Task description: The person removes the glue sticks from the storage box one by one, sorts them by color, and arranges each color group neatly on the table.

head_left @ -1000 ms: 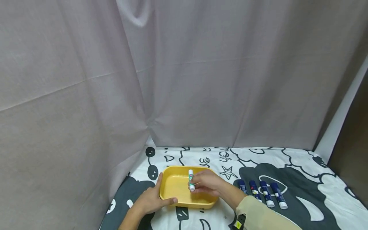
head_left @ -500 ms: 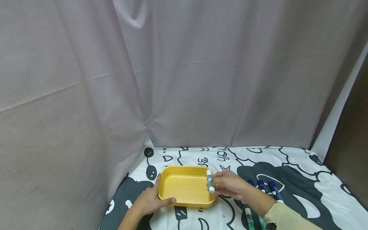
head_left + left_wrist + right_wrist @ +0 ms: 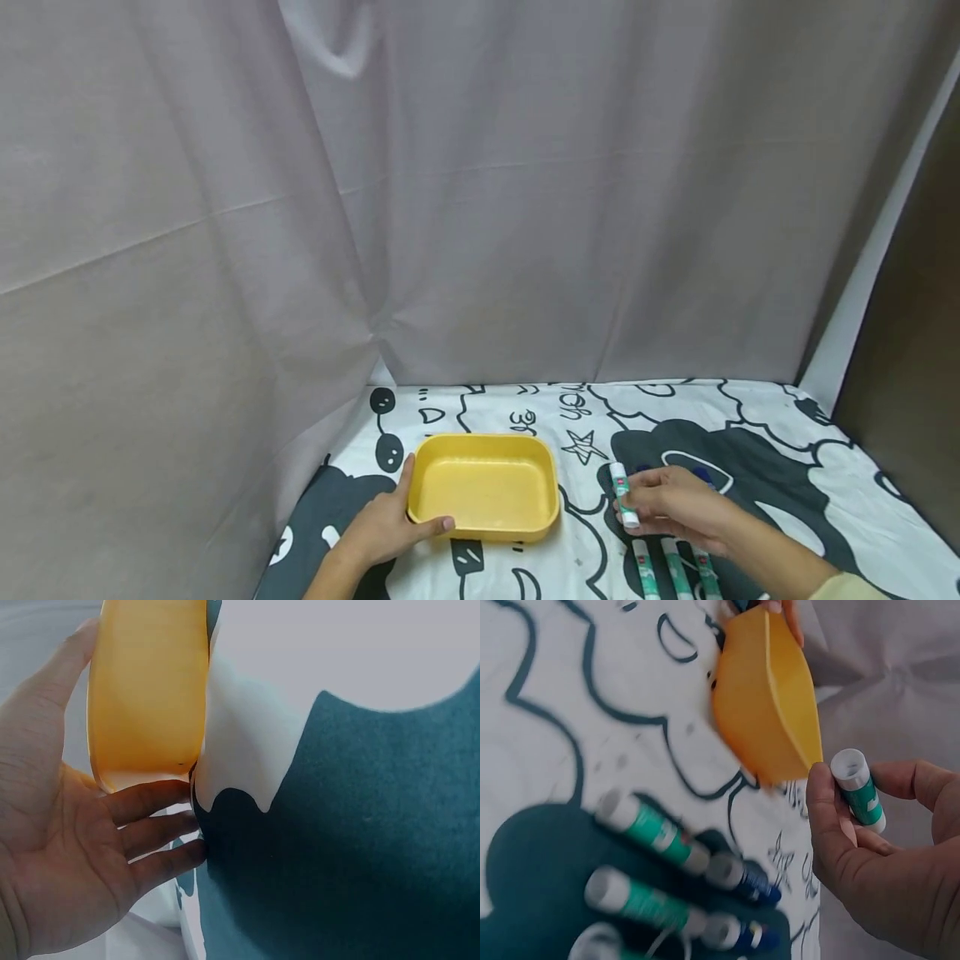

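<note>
In the head view my right hand (image 3: 671,508) pinches a green-and-white glue stick (image 3: 623,493) between thumb and fingertips, held above the sheet to the right of the yellow tray (image 3: 487,533). The right wrist view shows that glue stick (image 3: 862,799) tilted, one round white end facing the camera. My left hand (image 3: 378,521) spans the tray's near left corner, thumb along the front rim and index finger along the left side. In the left wrist view the fingers of that hand (image 3: 82,840) stretch out fairly straight, close against the tray wall (image 3: 150,690).
Beside my right hand, several green-and-white glue sticks (image 3: 675,568) lie in a row on the patterned sheet (image 3: 555,575). Dark blue tubes (image 3: 739,876) lie just beyond them, partly hidden by the hand in the head view. A grey curtain (image 3: 480,208) hangs behind.
My right hand has carried the glue stick from over the tray rightward, to just beyond the row of green sticks, uncovering the tray's inside. The left hand stays at the tray's corner.
</note>
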{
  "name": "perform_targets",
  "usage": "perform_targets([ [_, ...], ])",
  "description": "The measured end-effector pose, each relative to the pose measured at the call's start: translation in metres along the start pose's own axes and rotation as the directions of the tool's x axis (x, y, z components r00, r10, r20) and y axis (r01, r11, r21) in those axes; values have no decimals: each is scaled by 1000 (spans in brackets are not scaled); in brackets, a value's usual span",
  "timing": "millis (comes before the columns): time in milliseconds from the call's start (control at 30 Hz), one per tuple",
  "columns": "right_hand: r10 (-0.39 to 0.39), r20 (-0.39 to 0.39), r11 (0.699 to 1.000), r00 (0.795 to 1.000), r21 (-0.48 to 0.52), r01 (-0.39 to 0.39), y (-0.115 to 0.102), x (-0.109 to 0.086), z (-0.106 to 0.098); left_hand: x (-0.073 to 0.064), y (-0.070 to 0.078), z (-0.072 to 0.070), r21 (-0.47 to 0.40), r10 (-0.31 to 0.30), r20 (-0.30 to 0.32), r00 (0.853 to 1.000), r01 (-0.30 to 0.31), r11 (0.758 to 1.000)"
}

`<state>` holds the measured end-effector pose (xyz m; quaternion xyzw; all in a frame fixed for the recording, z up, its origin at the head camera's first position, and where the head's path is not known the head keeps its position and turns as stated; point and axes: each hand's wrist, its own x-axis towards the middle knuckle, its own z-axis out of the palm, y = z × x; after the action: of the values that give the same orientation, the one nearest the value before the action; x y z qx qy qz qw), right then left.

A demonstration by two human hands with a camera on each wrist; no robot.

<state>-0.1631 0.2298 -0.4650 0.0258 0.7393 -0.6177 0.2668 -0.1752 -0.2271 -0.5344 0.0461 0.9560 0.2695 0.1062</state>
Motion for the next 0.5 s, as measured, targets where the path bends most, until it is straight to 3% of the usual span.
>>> perform_targets([
  [133, 0, -5, 1000, 1000, -17, 0, 15, -10, -20, 0, -2, -1, 2, -3, -11, 1000, 3, 1000],
  [233, 58, -68, 998, 996, -29, -60, 28, -15, -30, 1, -4, -1, 7, -16, -11, 1000, 16, 1000],
  [400, 186, -221, 980, 957, -24, -196, 48, -20, -36, 1, -8, -1, 16, -35, -8, 999, 35, 999],
  [500, 225, -256, 970, 940, -27, -240, 58, -25, -42, 2, -10, -1, 16, -33, -6, 999, 33, 999],
])
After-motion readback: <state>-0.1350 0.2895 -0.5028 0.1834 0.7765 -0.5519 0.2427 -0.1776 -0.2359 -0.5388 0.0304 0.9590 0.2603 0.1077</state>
